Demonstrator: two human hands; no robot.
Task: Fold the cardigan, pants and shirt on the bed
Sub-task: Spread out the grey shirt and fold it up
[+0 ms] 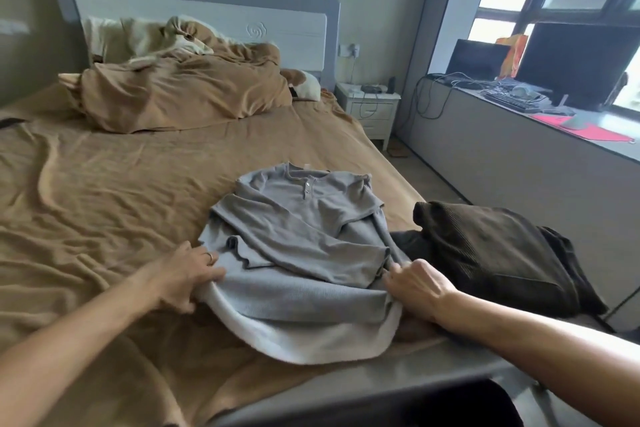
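Observation:
A grey buttoned shirt [298,239] lies on the tan bed sheet [114,204] near the bed's right front corner, its sleeves crossed over the front. Its lower hem is lifted off the sheet, showing the pale inner side. My left hand [185,276] grips the shirt's left lower edge. My right hand [417,286] grips the right lower edge. A dark brown ribbed garment [485,246] lies bunched just right of the shirt, close to my right hand. I cannot tell whether it is the pants or the cardigan.
A rumpled tan duvet [180,94] and pillows [114,35] fill the head of the bed. The bed's grey front edge [398,381] runs below the shirt. A white nightstand [372,107] stands beyond the bed. A long desk [519,149] with monitors lines the right wall.

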